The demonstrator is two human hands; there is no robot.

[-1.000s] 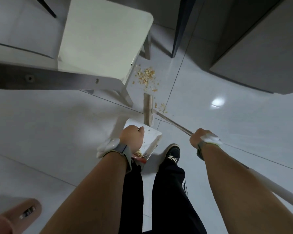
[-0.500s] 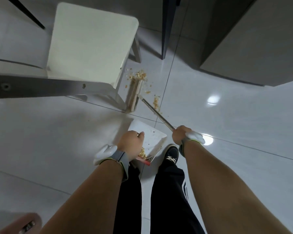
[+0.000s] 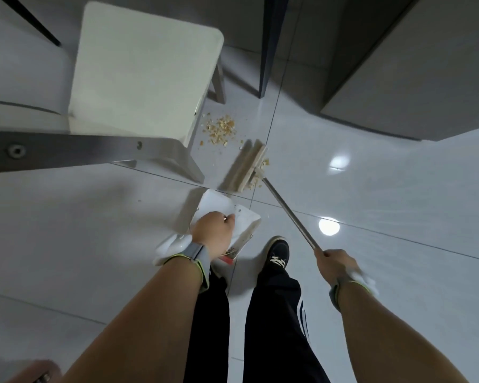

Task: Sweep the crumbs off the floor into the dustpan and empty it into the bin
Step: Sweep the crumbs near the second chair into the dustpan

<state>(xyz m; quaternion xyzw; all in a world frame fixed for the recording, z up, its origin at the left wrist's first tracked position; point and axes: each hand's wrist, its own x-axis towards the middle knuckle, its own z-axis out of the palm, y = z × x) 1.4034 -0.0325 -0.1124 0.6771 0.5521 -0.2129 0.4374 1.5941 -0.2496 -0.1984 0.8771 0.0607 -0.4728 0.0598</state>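
Left hand (image 3: 215, 233) extended forward-down, fingers curled around dustpan (image 3: 241, 217) handle. Dustpan white, on floor (image 3: 371, 189), mouth facing broom head (image 3: 245, 168). Right hand (image 3: 336, 265) fisted on metal broom handle (image 3: 288, 214). Handle long axis slants from right hand up-left to head. Crumbs (image 3: 219, 129) piled beyond head, beside chair (image 3: 144, 70); few next to head.

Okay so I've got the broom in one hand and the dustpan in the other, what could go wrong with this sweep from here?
1. The main crumb pile lies beside the stool leg; a stroke there may push bits under the stool.
2. A few crumbs sit right of the broom head, so a pull toward the dustpan could miss them.
3. The dustpan, held by the left hand, already holds crumbs at its near end; tilting it may spill them by the shoe.
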